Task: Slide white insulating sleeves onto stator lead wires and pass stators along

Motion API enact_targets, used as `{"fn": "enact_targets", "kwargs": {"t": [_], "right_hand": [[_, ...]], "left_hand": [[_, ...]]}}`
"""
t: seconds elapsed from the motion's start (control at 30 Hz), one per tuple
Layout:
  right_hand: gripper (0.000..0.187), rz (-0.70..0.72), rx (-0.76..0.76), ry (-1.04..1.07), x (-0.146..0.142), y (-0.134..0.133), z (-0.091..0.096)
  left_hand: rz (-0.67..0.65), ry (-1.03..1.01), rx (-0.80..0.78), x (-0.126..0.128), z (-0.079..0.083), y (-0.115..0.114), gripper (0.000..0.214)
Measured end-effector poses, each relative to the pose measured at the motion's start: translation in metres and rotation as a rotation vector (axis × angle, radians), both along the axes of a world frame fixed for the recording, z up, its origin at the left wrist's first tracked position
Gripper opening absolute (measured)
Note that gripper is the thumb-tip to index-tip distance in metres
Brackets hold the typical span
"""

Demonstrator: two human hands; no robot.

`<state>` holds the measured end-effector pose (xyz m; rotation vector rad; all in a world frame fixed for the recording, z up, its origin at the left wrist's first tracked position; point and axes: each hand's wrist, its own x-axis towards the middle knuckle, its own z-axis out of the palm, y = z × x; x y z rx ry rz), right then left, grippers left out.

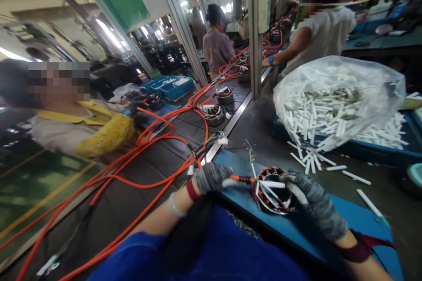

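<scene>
A round motor stator (pixel 273 189) with copper windings and white sleeves lies on a blue mat (pixel 349 221) in front of me. My left hand (pixel 212 177), in a grey glove, pinches the orange cable (pixel 242 179) where it enters the stator. My right hand (pixel 313 204), also gloved, grips the stator's right rim, with a white sleeve (pixel 273 184) by its fingertips. Thin coloured wires (pixel 252 156) stick up from the stator.
A clear bag of white sleeves (pixel 336 101) rests in a blue tray (pixel 379 151) at right, with loose sleeves (pixel 356 178) spilled nearby. Orange cables (pixel 148 171) run across the conveyor with more stators (pixel 213 114). A person in yellow sits at left; two others work farther back.
</scene>
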<state>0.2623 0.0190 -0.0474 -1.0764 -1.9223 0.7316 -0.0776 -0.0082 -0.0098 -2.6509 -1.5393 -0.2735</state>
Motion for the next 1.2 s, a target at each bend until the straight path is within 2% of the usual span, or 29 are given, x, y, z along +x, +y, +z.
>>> {"fn": "enact_targets", "kwargs": {"t": [0.1, 0.17, 0.2, 0.27, 0.33, 0.43, 0.5, 0.53, 0.6, 0.67, 0.73, 0.83, 0.9, 0.97, 1.03, 1.1, 1.2], "right_hand": [[0.04, -0.086, -0.012, 0.026, -0.008, -0.005, 0.001], [0.04, -0.051, -0.115, 0.093, 0.0, -0.011, 0.003], [0.039, 0.013, -0.182, 0.125, 0.006, -0.013, 0.004], [0.04, 0.196, -0.309, 0.166, 0.019, -0.017, 0.009], [0.042, 0.342, -0.403, 0.197, 0.025, -0.017, 0.016], [0.037, 0.385, -0.484, 0.253, 0.02, -0.011, 0.025], [0.037, 0.378, -0.532, 0.291, 0.014, -0.008, 0.029], [0.038, 0.385, -0.563, 0.314, 0.013, -0.007, 0.031], [0.039, 0.414, -0.634, 0.365, 0.012, -0.007, 0.032], [0.04, 0.418, -0.689, 0.411, 0.012, -0.008, 0.032], [0.038, 0.378, -0.704, 0.456, 0.011, -0.008, 0.03], [0.037, 0.327, -0.707, 0.519, 0.005, -0.007, 0.029], [0.039, 0.301, -0.729, 0.521, 0.001, -0.006, 0.033], [0.043, 0.293, -0.76, 0.48, -0.002, -0.003, 0.039], [0.046, 0.309, -0.762, 0.404, -0.004, -0.001, 0.046], [0.042, 0.327, -0.699, 0.327, -0.008, 0.001, 0.051], [0.032, 0.321, -0.61, 0.253, -0.016, 0.0, 0.054]], "left_hand": [[-0.085, -0.025, -0.007, -0.008, 0.005, 0.049, 0.046], [-0.113, -0.061, 0.019, -0.004, 0.005, 0.062, 0.049], [-0.129, -0.088, 0.039, 0.002, 0.005, 0.062, 0.05], [-0.179, -0.161, 0.085, 0.017, 0.009, 0.052, 0.05], [-0.269, -0.255, 0.128, 0.035, 0.018, 0.034, 0.041], [-0.371, -0.371, 0.285, 0.063, 0.04, 0.008, 0.02], [-0.285, -0.447, 0.451, 0.076, 0.058, -0.006, 0.007], [-0.236, -0.507, 0.482, 0.079, 0.066, -0.01, 0.006], [-0.205, -0.628, 0.367, 0.083, 0.076, -0.012, 0.013], [-0.277, -0.647, 0.154, 0.086, 0.075, -0.004, 0.022], [-0.337, -0.485, -0.008, 0.09, 0.063, 0.01, 0.031], [-0.358, -0.188, -0.166, 0.096, 0.042, 0.032, 0.037], [-0.366, -0.07, -0.214, 0.095, 0.038, 0.041, 0.039], [-0.373, -0.035, -0.214, 0.089, 0.042, 0.045, 0.044], [-0.392, -0.069, -0.244, 0.08, 0.047, 0.043, 0.048], [-0.445, -0.181, -0.309, 0.073, 0.049, 0.038, 0.047], [-0.445, -0.391, -0.388, 0.067, 0.04, 0.028, 0.038]]}}
